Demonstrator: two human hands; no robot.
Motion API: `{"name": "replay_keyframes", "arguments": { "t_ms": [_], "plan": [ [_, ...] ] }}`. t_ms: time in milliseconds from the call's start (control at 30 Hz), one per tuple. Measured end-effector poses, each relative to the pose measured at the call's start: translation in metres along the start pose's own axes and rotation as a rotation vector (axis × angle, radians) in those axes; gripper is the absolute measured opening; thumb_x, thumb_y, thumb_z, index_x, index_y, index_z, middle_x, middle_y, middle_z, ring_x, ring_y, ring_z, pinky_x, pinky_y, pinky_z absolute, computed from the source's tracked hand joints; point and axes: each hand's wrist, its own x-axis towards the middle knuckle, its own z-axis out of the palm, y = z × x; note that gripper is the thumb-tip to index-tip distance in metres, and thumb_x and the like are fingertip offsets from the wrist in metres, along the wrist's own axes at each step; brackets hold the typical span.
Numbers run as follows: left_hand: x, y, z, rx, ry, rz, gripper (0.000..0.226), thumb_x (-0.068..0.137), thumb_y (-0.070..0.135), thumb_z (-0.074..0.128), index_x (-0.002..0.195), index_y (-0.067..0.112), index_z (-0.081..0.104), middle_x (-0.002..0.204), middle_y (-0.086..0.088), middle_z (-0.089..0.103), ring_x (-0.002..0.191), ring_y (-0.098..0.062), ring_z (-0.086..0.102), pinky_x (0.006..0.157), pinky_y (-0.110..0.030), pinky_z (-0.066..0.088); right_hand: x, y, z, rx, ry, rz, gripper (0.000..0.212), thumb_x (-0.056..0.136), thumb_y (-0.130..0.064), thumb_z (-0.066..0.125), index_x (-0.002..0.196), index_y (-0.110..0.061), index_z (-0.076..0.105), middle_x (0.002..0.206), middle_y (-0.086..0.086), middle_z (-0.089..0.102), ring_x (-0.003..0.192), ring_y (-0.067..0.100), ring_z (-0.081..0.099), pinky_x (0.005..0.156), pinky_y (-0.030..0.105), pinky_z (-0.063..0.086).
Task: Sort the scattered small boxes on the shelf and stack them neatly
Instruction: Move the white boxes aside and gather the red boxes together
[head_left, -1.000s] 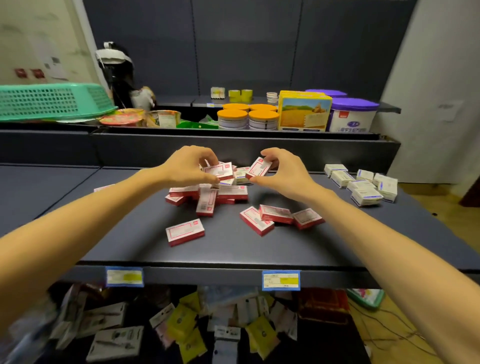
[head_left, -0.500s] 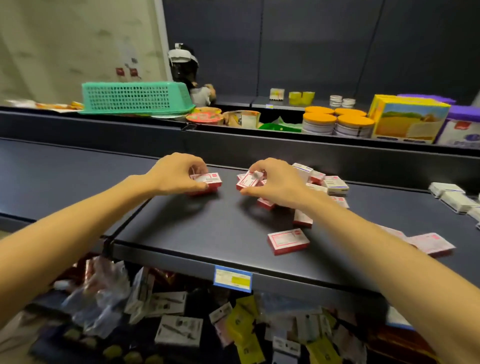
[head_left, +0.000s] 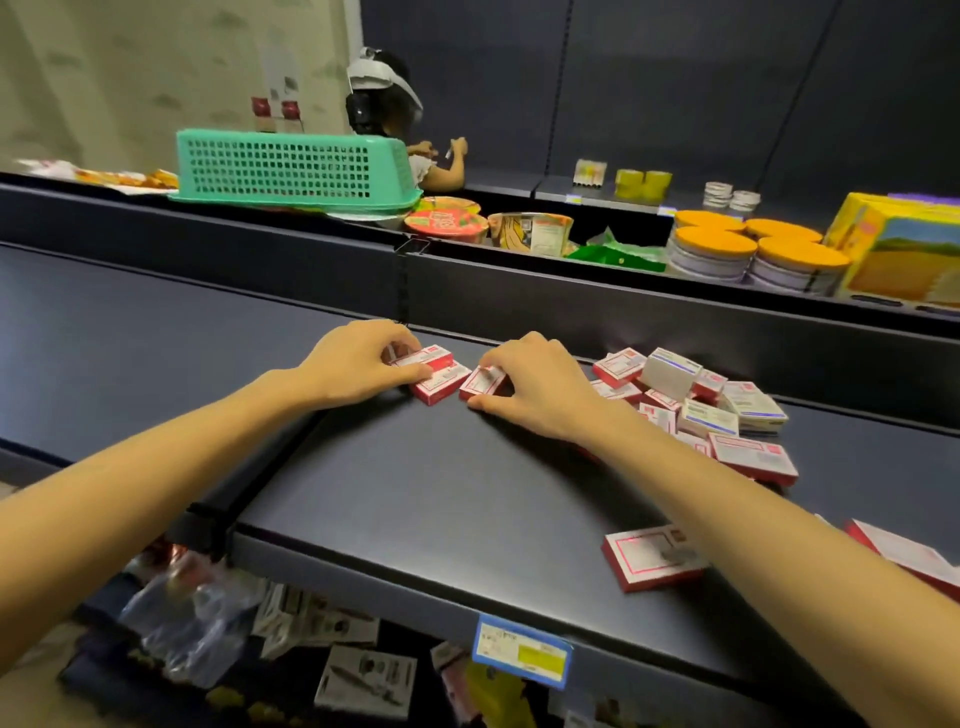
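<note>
At the back left of the dark shelf (head_left: 415, 493), my left hand (head_left: 358, 358) grips two small red-and-white boxes (head_left: 434, 371), one lying on the other. Beside them my right hand (head_left: 535, 384) pinches another red box (head_left: 483, 382) that rests on the shelf. To the right lies a loose pile of red boxes and white boxes (head_left: 691, 395). One red box (head_left: 649, 556) lies alone near the front edge, partly under my right forearm. Another red box (head_left: 904, 556) shows at the right margin.
A green plastic basket (head_left: 291, 169) sits upside down on the upper shelf, with noodle cups (head_left: 447, 221), orange-lidded tins (head_left: 753, 254) and a yellow carton (head_left: 904, 249) to its right. Another person (head_left: 395, 119) works behind it. Packaged goods fill the lower shelf (head_left: 332, 649).
Both hands have carried their red boxes leftward, away from the pile, and set them down at the back left of the shelf. The view has swung left.
</note>
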Motion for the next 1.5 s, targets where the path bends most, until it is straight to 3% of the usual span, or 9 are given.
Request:
{"name": "replay_keyframes", "arguments": {
  "t_ms": [167,333,467,567,700,867,1133,1267,1500],
  "plan": [
    [0.033,-0.001,0.005,0.066,-0.049,-0.045,0.05,0.087,0.066,0.059,0.117,0.028,0.067,0.111,0.008,0.067,0.09,-0.01,0.06,0.066,-0.025,0.043,0.018,0.017,0.006,-0.014,0.007,-0.025,0.05,0.089,-0.065,0.056,0.123,-0.029,0.066,0.128,-0.005,0.064,0.115,0.021,0.054,0.091,0.039,0.045],
    [0.052,0.002,0.013,0.127,-0.034,-0.057,0.049,0.092,0.067,0.049,0.114,0.029,0.069,0.113,0.004,0.066,0.095,-0.015,0.061,0.075,-0.035,0.051,0.026,0.024,0.002,0.073,-0.058,-0.02,0.05,0.087,-0.066,0.059,0.117,-0.027,0.069,0.116,-0.006,0.068,0.104,0.018,0.059,0.083,0.04,0.05],
    [0.064,0.02,0.007,0.146,0.08,0.093,0.039,0.094,0.057,0.055,0.114,0.027,0.07,0.113,0.006,0.063,0.095,-0.012,0.062,0.075,-0.031,0.052,0.01,0.035,-0.02,0.263,0.026,0.059,0.036,0.094,-0.047,0.059,0.119,-0.023,0.07,0.123,-0.005,0.067,0.11,0.015,0.06,0.091,0.037,0.052],
    [0.075,0.047,0.003,0.065,0.033,0.243,0.033,0.094,0.052,0.058,0.112,0.027,0.07,0.109,0.007,0.063,0.089,-0.009,0.062,0.074,-0.031,0.055,-0.006,0.061,-0.043,0.122,0.064,0.157,0.03,0.094,-0.037,0.057,0.118,-0.025,0.071,0.121,-0.006,0.069,0.11,0.016,0.062,0.093,0.038,0.052],
    [0.088,0.083,0.016,0.056,-0.035,0.371,0.04,0.092,0.059,0.058,0.116,0.029,0.068,0.11,0.01,0.065,0.093,-0.008,0.062,0.079,-0.033,0.056,-0.031,0.084,-0.059,-0.037,0.003,0.353,0.039,0.091,-0.043,0.059,0.125,-0.025,0.066,0.123,-0.004,0.069,0.112,0.019,0.062,0.096,0.041,0.049],
    [0.093,0.106,0.042,0.142,-0.187,0.407,0.054,0.085,0.072,0.057,0.119,0.03,0.065,0.116,0.008,0.065,0.1,-0.013,0.06,0.082,-0.037,0.056,-0.053,0.087,-0.047,-0.148,-0.074,0.539,0.054,0.086,-0.066,0.056,0.12,-0.025,0.066,0.112,-0.002,0.07,0.102,0.02,0.063,0.086,0.04,0.044],
    [0.089,0.106,0.042,0.085,-0.1,0.462,0.046,0.083,0.055,0.069,0.118,0.025,0.068,0.115,0.003,0.072,0.1,-0.018,0.066,0.084,-0.035,0.055,-0.049,0.08,-0.039,-0.15,-0.021,0.633,0.065,0.078,-0.068,0.064,0.126,-0.025,0.062,0.122,0.003,0.065,0.123,0.026,0.049,0.11,0.048,0.031],
    [0.08,0.084,0.024,-0.003,-0.014,0.454,0.042,0.08,0.056,0.068,0.113,0.029,0.071,0.109,0.009,0.073,0.096,-0.013,0.066,0.076,-0.032,0.054,-0.048,0.059,-0.045,-0.114,0.096,0.621,0.071,0.072,-0.066,0.07,0.129,-0.024,0.061,0.122,0.001,0.064,0.115,0.023,0.053,0.095,0.04,0.045],
    [0.037,0.013,-0.016,-0.003,0.046,0.397,0.05,0.071,0.067,0.061,0.109,0.036,0.068,0.096,0.016,0.069,0.082,-0.009,0.061,0.069,-0.03,0.053,-0.054,-0.027,-0.036,0.101,0.116,0.449,0.069,0.071,-0.06,0.074,0.129,-0.027,0.059,0.125,-0.004,0.062,0.114,0.019,0.054,0.096,0.039,0.047]
  ]
}}
